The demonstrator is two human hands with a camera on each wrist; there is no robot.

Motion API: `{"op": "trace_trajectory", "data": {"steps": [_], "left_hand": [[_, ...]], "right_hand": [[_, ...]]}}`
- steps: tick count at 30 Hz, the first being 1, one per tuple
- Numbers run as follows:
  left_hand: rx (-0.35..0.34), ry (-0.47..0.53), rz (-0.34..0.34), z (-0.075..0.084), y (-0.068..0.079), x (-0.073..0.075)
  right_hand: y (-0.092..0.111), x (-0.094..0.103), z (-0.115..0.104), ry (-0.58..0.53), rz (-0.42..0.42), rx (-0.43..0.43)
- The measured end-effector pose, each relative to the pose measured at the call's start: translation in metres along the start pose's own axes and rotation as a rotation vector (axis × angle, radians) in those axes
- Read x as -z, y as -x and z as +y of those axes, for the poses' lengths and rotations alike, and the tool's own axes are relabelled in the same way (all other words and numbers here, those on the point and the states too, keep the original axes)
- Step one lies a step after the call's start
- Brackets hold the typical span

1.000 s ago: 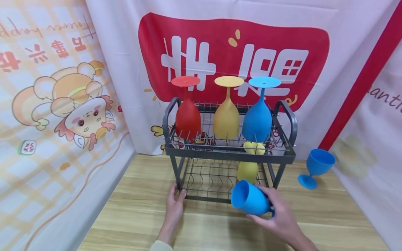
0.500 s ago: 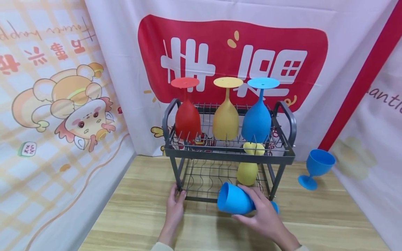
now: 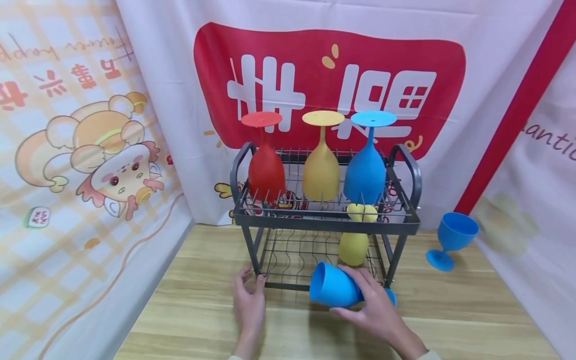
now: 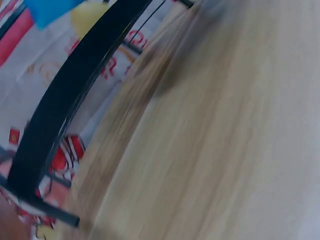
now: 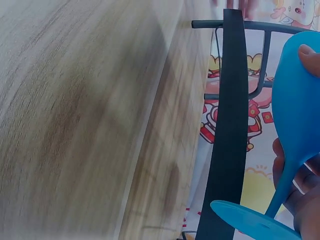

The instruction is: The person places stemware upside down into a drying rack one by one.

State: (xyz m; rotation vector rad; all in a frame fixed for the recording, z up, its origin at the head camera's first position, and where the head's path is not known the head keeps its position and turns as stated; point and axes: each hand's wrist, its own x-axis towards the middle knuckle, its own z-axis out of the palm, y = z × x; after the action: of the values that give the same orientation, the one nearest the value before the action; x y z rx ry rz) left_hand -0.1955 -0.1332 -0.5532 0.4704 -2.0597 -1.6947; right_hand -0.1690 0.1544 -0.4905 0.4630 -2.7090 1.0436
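My right hand grips a blue goblet around the lower bowl and stem. The goblet lies on its side in the air before the dish rack's lower front bar, its mouth facing left and its foot right. In the right wrist view, the thumb presses on the bowl of the blue goblet and the other fingers go behind the stem. My left hand is beside the rack's front left foot, thumb and fingers spread apart, holding nothing. Only a blurred bit of it shows in the left wrist view.
On the dark rack's upper tier stand a red goblet, a yellow goblet and a blue one, upside down. A pale yellow goblet is inverted below. Another blue goblet stands upright to the right.
The right hand has brought the blue goblet leftward and turned it more level, then nearly stopped. The left hand has loosened from the rack's left foot and drawn slightly back.
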Motion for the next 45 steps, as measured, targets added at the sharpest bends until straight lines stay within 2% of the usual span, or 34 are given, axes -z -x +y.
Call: {"op": "trace_trajectory", "data": {"steps": [2,3,4,6,9,11,14,17,20,23,25,27,30,32,34,37,41,43,45], "left_hand": [[-0.046,0.011,0.096,0.008,0.011,-0.002],[-0.078,0.024,0.109,0.013,0.016,-0.003],[-0.114,0.05,0.092,0.017,0.021,-0.005],[-0.172,0.109,-0.024,0.026,0.029,-0.008],[-0.217,0.179,-0.285,0.041,0.038,-0.013],[-0.222,0.212,-0.437,0.05,0.042,-0.016],[-0.212,0.217,-0.579,0.061,0.046,-0.019],[-0.189,0.202,-0.653,0.067,0.048,-0.022],[-0.189,0.187,-0.673,0.071,0.048,-0.024],[-0.211,0.186,-0.651,0.073,0.048,-0.025],[-0.215,0.193,-0.623,0.074,0.048,-0.025],[-0.209,0.207,-0.592,0.074,0.048,-0.025],[-0.191,0.223,-0.538,0.073,0.047,-0.025],[-0.182,0.239,-0.5,0.072,0.047,-0.025],[-0.175,0.263,-0.473,0.07,0.047,-0.024],[-0.161,0.32,-0.462,0.068,0.049,-0.025],[-0.152,0.392,-0.509,0.066,0.052,-0.025],[-0.152,0.415,-0.547,0.064,0.053,-0.026],[-0.147,0.394,-0.582,0.061,0.054,-0.026]], "right_hand": [[0.0,0.0,0.0,0.013,-0.009,0.011],[0.0,0.0,-0.001,0.017,-0.012,0.017],[0.0,0.001,-0.001,0.017,-0.016,0.021],[-0.001,0.001,-0.003,0.01,-0.019,0.032],[-0.004,0.002,-0.007,0.031,-0.013,0.074],[-0.006,0.002,-0.01,0.06,-0.01,0.11],[-0.008,0.003,-0.013,0.102,-0.016,0.141],[-0.008,0.004,-0.017,0.106,-0.029,0.136],[-0.008,0.006,-0.019,0.107,-0.034,0.125],[-0.007,0.006,-0.02,0.131,0.003,0.157],[-0.004,0.005,-0.02,0.151,0.076,0.212],[-0.001,0.002,-0.018,0.133,0.186,0.295],[0.005,-0.005,-0.016,0.05,0.351,0.417],[0.01,-0.012,-0.014,-0.02,0.406,0.44],[0.015,-0.018,-0.014,-0.076,0.404,0.395],[0.019,-0.022,-0.016,-0.16,0.311,0.177],[0.016,-0.023,-0.021,-0.311,0.169,-0.115],[0.013,-0.022,-0.023,-0.383,0.14,-0.185],[0.01,-0.021,-0.024,-0.445,0.128,-0.217]]}}
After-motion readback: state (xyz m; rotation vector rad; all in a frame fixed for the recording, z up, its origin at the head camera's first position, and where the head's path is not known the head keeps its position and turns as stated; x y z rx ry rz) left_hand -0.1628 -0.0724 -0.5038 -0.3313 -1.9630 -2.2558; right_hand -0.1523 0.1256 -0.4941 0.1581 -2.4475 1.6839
